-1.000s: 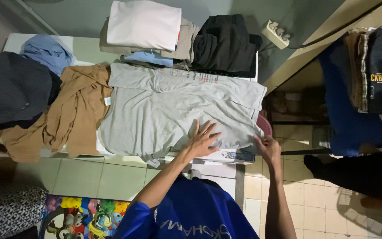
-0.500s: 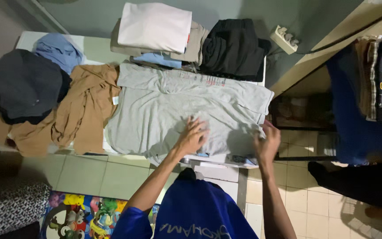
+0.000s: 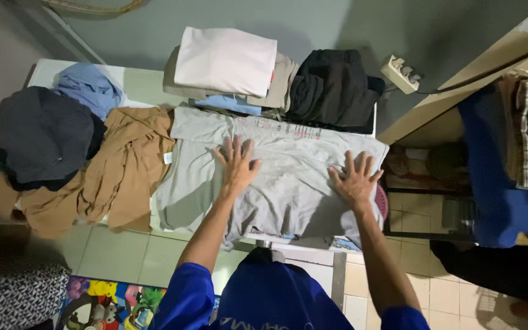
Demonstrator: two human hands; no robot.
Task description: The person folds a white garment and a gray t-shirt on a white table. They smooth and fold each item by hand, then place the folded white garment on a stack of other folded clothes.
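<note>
A grey T-shirt [image 3: 288,183] lies spread flat on a white table [image 3: 142,82]. My left hand [image 3: 238,163] rests palm down on the shirt's middle, fingers spread. My right hand [image 3: 355,178] presses flat on the shirt's right part, near the table's right end, fingers also apart. Neither hand grips the cloth. Blue sleeves cover my upper arms at the bottom of the view.
A brown garment [image 3: 117,168] lies crumpled left of the shirt, beside a dark grey pile [image 3: 41,137] and a light blue cloth [image 3: 90,88]. Folded pink, beige and black clothes [image 3: 331,85] stack behind. A power strip [image 3: 403,73] lies far right. Hanging clothes [image 3: 508,159] stand at right.
Both hands have slid forward from the shirt's near edge onto its middle, palms flat. The view has shifted slightly with my head.
</note>
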